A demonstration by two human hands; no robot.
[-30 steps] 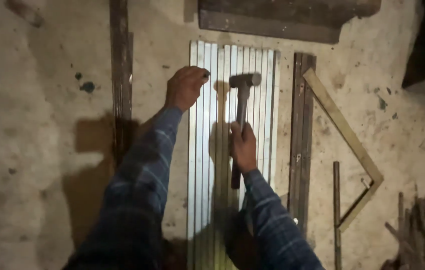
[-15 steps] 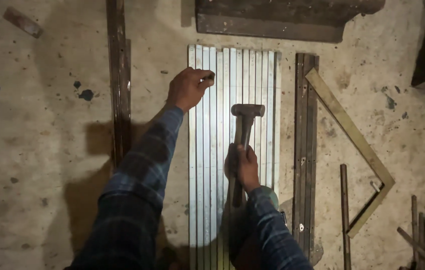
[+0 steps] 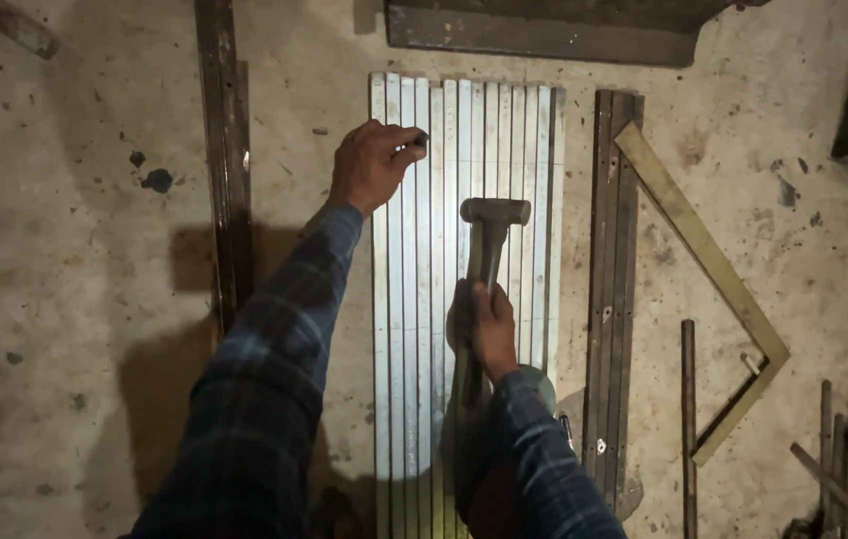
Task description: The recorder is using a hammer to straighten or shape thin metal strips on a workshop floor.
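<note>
Two hands over a row of pale metal strips lying side by side on the concrete floor. Right hand is wrapped tight around the handle of a hammer — its head hovers above the middle strips. Left hand is pinched closed on something small at the upper left of the strips — too small to tell what. Dark steel bars lie just right of the strips, with a metal square beyond and another dark bar on the left.
</note>
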